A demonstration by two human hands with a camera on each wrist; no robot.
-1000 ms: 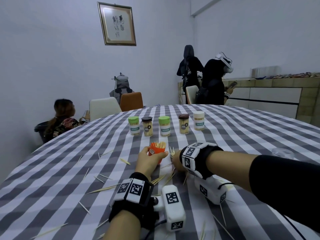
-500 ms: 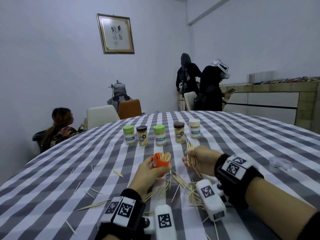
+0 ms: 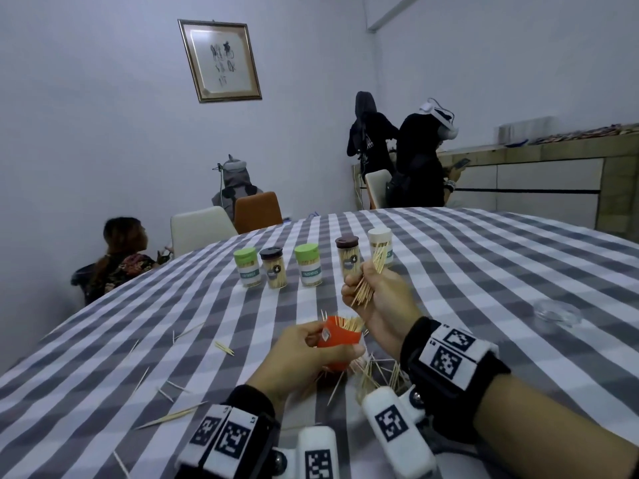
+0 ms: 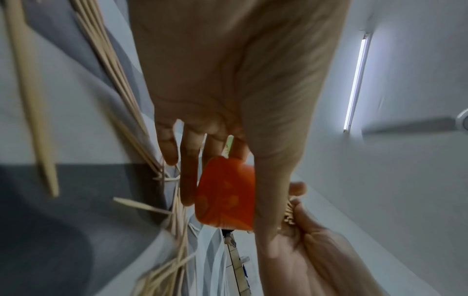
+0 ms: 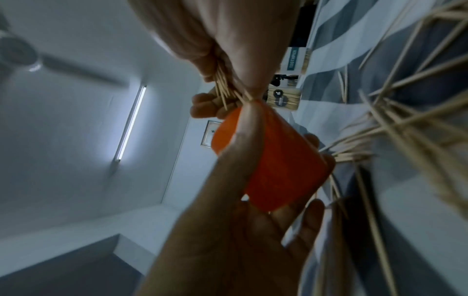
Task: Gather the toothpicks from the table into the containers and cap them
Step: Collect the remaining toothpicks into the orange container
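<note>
Loose toothpicks (image 3: 371, 376) are lying heaped on the checked tablecloth (image 3: 484, 271) just under the wrists. Above them, the left hand (image 3: 297, 357) is gripping an open orange container (image 3: 337, 340) with toothpick tips showing at its mouth. Just beyond, the right hand (image 3: 383, 299) is clutching a bundle of toothpicks (image 3: 366, 285) above that container. Farther back, five capped containers (image 3: 309, 264) are standing in a row.

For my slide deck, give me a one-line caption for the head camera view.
Left hand holds orange cup; right hand grips toothpick bundle.
</note>
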